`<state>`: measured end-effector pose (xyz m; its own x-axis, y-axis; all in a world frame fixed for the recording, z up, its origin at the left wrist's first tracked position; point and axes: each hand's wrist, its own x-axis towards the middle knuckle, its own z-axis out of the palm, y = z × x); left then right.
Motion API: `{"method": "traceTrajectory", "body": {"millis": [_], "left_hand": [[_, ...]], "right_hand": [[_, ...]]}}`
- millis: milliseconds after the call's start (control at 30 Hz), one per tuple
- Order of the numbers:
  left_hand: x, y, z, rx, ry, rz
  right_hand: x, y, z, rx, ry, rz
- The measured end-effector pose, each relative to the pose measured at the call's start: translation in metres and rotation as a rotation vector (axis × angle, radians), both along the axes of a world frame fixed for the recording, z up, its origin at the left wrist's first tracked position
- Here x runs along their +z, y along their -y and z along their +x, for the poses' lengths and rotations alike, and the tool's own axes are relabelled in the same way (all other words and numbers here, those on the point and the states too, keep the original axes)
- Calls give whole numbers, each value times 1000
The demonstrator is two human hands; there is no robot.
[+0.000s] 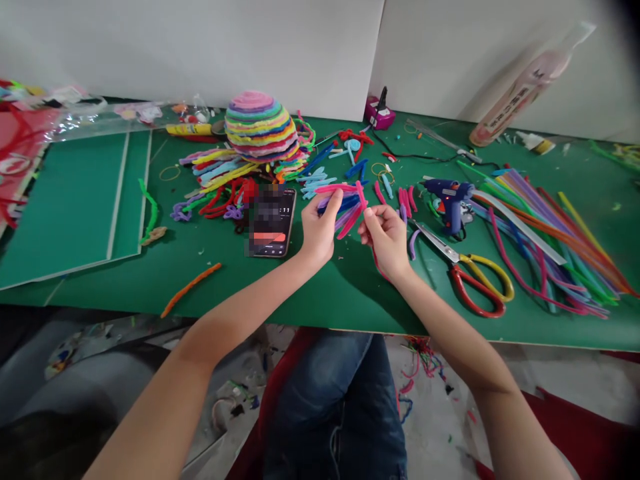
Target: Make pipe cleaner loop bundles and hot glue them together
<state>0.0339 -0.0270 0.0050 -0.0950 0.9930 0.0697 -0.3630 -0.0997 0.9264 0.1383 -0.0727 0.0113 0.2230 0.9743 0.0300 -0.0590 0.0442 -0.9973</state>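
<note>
our left hand (320,225) clamps a fuzzy-stem bundle (351,202); our right hand (387,240) pinches a pink stem (361,192) at its edge.

left hand (319,231): pinching | right hand (389,241): pinching | forearms (255,303): converging

Pink, purple and blue pipe cleaners (351,215)
</note>
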Motion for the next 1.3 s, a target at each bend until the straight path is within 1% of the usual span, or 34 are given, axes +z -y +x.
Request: {"method": "traceTrajectory", "body": {"millis": [133, 267, 433, 600, 733, 933, 1100, 1300], "left_hand": [[1, 4, 1, -38, 8, -13], [2, 4, 1, -40, 29, -15], [3, 6, 2, -38, 109, -13], [1, 8, 4, -58, 161, -8], [1, 9, 4, -53, 174, -10], [3, 14, 4, -46, 151, 18], [0, 18, 5, -56, 100, 78], [-5, 19, 5, -89, 48, 98]], "right_hand": [[0, -1, 2, -20, -6, -4], [1, -2, 4, -40, -26, 21], [-3, -4, 6, -26, -24, 35], [-8, -6, 6, -39, -29, 102], [-8, -5, 5, -71, 24, 153], [-5, -1, 4, -101, 168, 242], [-3, -2, 8, -166, 251, 346], [0, -4, 13, -147, 212, 366]]}}
